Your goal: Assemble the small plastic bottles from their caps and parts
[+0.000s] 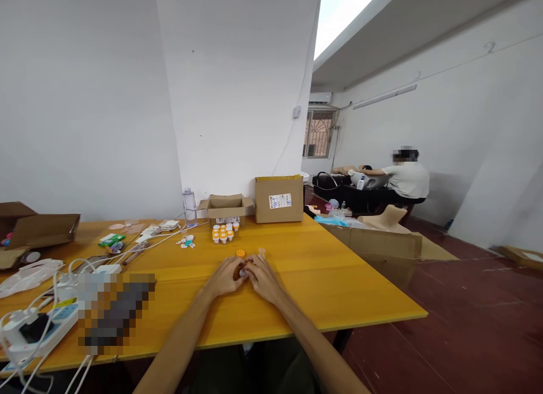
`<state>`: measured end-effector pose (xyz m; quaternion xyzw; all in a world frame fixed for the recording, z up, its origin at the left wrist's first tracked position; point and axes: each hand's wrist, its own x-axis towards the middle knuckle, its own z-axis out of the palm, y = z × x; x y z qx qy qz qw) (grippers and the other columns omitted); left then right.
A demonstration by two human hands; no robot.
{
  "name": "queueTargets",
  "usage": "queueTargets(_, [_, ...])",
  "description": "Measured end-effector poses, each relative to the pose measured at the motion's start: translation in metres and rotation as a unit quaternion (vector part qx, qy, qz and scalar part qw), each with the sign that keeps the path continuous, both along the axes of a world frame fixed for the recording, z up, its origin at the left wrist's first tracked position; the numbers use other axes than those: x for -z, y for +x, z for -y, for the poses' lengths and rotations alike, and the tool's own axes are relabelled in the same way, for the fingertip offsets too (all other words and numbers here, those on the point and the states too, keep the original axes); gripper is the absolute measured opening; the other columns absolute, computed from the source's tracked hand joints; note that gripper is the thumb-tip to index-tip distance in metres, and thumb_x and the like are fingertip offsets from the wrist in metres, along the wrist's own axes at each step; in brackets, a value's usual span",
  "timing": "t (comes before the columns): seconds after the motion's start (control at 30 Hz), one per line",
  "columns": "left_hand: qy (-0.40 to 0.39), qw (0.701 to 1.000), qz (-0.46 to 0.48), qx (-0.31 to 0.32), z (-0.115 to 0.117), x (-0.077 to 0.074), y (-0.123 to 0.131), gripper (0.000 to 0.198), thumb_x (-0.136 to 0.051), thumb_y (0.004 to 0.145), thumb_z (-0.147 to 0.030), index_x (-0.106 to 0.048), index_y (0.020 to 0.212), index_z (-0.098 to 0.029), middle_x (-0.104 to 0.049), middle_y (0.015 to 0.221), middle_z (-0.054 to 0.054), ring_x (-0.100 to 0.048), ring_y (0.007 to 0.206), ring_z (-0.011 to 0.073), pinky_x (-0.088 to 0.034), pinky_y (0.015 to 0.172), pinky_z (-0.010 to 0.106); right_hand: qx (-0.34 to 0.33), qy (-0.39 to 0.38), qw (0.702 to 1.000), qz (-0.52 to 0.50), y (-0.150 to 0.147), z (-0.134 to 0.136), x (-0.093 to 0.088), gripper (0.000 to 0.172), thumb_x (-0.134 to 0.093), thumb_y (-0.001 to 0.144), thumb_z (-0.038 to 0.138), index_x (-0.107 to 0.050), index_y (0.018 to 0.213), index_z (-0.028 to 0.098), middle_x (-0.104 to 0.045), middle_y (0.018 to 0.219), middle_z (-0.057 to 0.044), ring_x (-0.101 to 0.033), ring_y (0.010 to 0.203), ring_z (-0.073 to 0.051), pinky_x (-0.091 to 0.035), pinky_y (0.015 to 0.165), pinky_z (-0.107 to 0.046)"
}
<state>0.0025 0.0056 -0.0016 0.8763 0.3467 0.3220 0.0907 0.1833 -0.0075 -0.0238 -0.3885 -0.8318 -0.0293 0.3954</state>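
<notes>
My left hand (pixel 224 276) and my right hand (pixel 263 278) rest together on the yellow table (pixel 339 281), fingertips pinched round a small clear item (pixel 243 273) that is too small to name. Just beyond them lie an orange cap (pixel 240 253) and a small clear vial (pixel 262 250). Farther back stands a cluster of several small bottles with orange caps (pixel 223 233), in front of a small open cardboard box (pixel 226 207).
A closed cardboard box (pixel 279 198) and a water bottle (pixel 189 206) stand by the pillar. White cables, a power strip (pixel 46 326), masks and small packets cover the left side. Another person (pixel 405 176) sits at a far table on the right.
</notes>
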Motion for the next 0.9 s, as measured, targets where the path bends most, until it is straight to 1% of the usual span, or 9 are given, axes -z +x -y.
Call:
queueTargets(0.17, [0.001, 1.000, -0.003, 0.010, -0.001, -0.002, 0.000, 0.023, -0.063, 0.080, -0.024, -0.062, 0.103, -0.024, -0.069, 0.104, 0.005, -0.064, 0.099, 0.0224, -0.050, 0.094, 0.037, 0.002, -0.008, 1.000, -0.009, 0.000, 0.000, 0.000, 0.019, -0.052, 0.089, 0.008, -0.065, 0.090, 0.022, -0.063, 0.109, -0.007, -0.055, 0.103, -0.021, -0.045, 0.093, -0.039])
queueTargets(0.3, [-0.016, 1.000, -0.007, 0.007, 0.000, -0.006, 0.001, 0.018, -0.059, 0.085, -0.028, -0.061, 0.101, -0.023, -0.068, 0.102, 0.005, -0.064, 0.097, 0.0219, -0.049, 0.093, 0.037, -0.003, -0.009, 1.000, -0.013, 0.001, 0.001, -0.004, 0.018, -0.053, 0.090, 0.010, -0.065, 0.093, 0.023, -0.063, 0.111, -0.007, -0.056, 0.105, -0.022, -0.044, 0.095, -0.040])
queueTargets(0.43, [-0.031, 0.999, -0.017, -0.001, 0.001, -0.007, 0.001, 0.014, -0.058, 0.086, -0.029, -0.061, 0.098, -0.023, -0.067, 0.096, 0.003, -0.063, 0.093, 0.0213, -0.049, 0.093, 0.037, 0.000, -0.020, 1.000, -0.021, 0.001, 0.000, -0.006, 0.013, -0.057, 0.090, 0.014, -0.065, 0.093, 0.024, -0.062, 0.110, -0.008, -0.056, 0.105, -0.023, -0.044, 0.097, -0.042])
queueTargets(0.6, [-0.028, 0.999, -0.023, -0.007, 0.000, -0.006, 0.001, 0.014, -0.060, 0.083, -0.027, -0.059, 0.097, -0.024, -0.066, 0.093, 0.002, -0.062, 0.090, 0.0209, -0.050, 0.090, 0.036, 0.001, -0.039, 0.999, -0.005, 0.000, -0.003, -0.007, 0.011, -0.060, 0.089, 0.015, -0.067, 0.091, 0.024, -0.061, 0.118, -0.008, -0.054, 0.114, -0.025, -0.040, 0.101, -0.045])
queueTargets(0.77, [-0.014, 1.000, -0.022, -0.005, -0.001, -0.006, 0.001, 0.011, -0.060, 0.084, -0.028, -0.058, 0.094, -0.023, -0.065, 0.092, 0.003, -0.062, 0.088, 0.0204, -0.050, 0.087, 0.034, -0.011, -0.048, 0.999, -0.008, 0.000, -0.008, -0.008, 0.012, -0.060, 0.089, 0.015, -0.067, 0.087, 0.023, -0.061, 0.120, -0.009, -0.054, 0.114, -0.025, -0.041, 0.098, -0.044])
queueTargets(0.9, [-0.010, 1.000, -0.019, 0.001, 0.000, -0.008, 0.002, 0.013, -0.059, 0.086, -0.029, -0.059, 0.097, -0.023, -0.066, 0.095, 0.003, -0.062, 0.089, 0.0204, -0.051, 0.087, 0.034, -0.009, -0.056, 0.998, -0.015, 0.000, -0.009, -0.007, 0.012, -0.059, 0.089, 0.014, -0.067, 0.084, 0.022, -0.061, 0.119, -0.009, -0.054, 0.113, -0.024, -0.042, 0.096, -0.043])
